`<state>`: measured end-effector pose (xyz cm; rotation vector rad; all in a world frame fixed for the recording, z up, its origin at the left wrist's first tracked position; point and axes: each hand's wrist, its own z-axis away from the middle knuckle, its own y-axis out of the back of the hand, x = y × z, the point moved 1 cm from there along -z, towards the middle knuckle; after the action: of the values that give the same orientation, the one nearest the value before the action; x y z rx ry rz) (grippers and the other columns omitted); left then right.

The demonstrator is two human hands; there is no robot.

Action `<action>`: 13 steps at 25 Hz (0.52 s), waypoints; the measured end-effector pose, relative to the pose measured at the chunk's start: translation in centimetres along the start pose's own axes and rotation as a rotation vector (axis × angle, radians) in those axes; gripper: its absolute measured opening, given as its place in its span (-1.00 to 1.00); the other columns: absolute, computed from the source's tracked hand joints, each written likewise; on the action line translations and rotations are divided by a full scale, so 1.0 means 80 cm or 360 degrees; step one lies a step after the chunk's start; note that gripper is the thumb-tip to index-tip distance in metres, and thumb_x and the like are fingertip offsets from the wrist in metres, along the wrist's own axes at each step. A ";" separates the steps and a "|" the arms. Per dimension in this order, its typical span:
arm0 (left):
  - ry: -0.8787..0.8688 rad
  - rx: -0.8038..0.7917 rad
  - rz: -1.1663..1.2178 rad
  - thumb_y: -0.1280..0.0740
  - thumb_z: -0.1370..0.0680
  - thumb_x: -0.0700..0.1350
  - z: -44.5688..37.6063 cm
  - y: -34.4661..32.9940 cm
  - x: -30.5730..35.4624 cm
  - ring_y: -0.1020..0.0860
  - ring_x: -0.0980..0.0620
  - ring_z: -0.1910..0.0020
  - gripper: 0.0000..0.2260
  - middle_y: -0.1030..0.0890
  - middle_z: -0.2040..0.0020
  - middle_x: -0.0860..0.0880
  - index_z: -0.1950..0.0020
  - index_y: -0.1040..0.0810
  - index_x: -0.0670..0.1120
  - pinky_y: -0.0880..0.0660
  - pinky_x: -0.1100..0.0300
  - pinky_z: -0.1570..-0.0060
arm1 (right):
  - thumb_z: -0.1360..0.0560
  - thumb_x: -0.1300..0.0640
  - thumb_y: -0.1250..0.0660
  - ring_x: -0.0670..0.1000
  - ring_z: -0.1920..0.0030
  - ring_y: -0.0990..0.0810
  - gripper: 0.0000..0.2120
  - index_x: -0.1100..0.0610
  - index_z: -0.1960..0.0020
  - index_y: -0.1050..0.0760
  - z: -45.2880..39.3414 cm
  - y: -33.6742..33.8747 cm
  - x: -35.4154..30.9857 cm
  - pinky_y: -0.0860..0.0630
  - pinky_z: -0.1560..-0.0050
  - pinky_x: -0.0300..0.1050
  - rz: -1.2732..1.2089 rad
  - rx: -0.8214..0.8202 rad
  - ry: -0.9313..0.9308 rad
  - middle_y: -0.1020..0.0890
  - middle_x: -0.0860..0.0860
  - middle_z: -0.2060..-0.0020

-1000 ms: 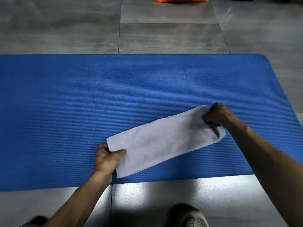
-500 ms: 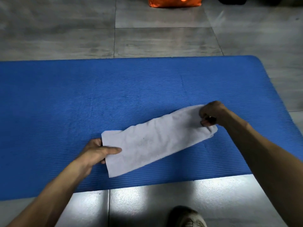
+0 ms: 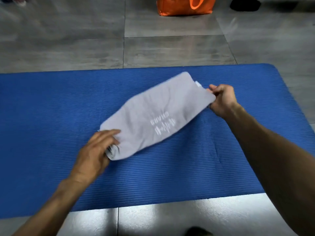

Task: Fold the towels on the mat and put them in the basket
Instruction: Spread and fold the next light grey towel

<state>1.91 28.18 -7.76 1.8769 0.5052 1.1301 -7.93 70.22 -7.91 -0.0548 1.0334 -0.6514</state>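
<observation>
A pale grey towel [image 3: 153, 114], folded into a long strip with white lettering on its upper face, is held slantwise just above the blue mat [image 3: 51, 108]. My left hand [image 3: 97, 150] grips its near-left end, fingers curled round the folded edge. The far-right end is pinched by my right hand [image 3: 221, 99] between thumb and fingers. An orange bag [image 3: 184, 5] with a loop handle stands on the floor beyond the mat; I cannot tell whether it is the basket.
Grey floor tiles [image 3: 170, 50] surround the mat. A dark object [image 3: 245, 4] lies at the top right near the orange bag. A dark shoe tip [image 3: 197, 232] shows at the bottom edge. The mat's right end curves off near the frame's right side.
Both hands have lifted the towel off the mat and turned it over, so the lettered side now shows. The view has tilted up, revealing more floor and the orange bag.
</observation>
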 end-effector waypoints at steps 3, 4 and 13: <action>-0.0138 -0.0415 -0.0368 -0.13 -0.34 -0.26 0.044 -0.043 -0.021 -0.51 0.05 -0.16 -0.62 -0.55 -0.27 0.15 0.00 -0.54 0.07 -0.33 0.21 -0.06 | -0.22 0.28 -0.28 -0.02 0.33 -0.38 -0.81 0.07 0.30 -0.31 -0.009 0.022 0.037 -0.29 0.29 -0.12 0.0565 0.0212 0.0000 -0.38 0.03 0.34; -0.0130 -0.0468 -0.0395 -0.09 -0.33 -0.21 0.055 -0.050 -0.027 -0.51 0.08 -0.16 -0.61 -0.51 -0.27 0.23 0.01 -0.55 0.12 -0.27 0.26 -0.01 | -0.22 0.28 -0.34 -0.01 0.28 -0.40 -0.82 0.08 0.31 -0.38 -0.012 0.026 0.045 -0.32 0.28 -0.12 0.0744 0.0320 0.0048 -0.43 0.02 0.33; 0.0478 -0.0384 -0.0254 -0.22 -0.49 0.14 0.033 -0.076 -0.007 -0.43 -0.08 -0.23 -0.55 -0.44 -0.34 -0.02 -0.32 -0.48 -0.01 -0.45 -0.03 -0.20 | -0.34 0.06 -0.37 0.08 0.25 -0.54 -0.84 0.08 0.33 -0.45 -0.021 0.029 0.056 -0.46 0.12 -0.06 0.2079 0.0633 0.0322 -0.55 -0.03 0.38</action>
<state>4.40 29.88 -13.70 1.4424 0.6428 1.3098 -6.64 70.19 -13.10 0.9768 0.8875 0.3598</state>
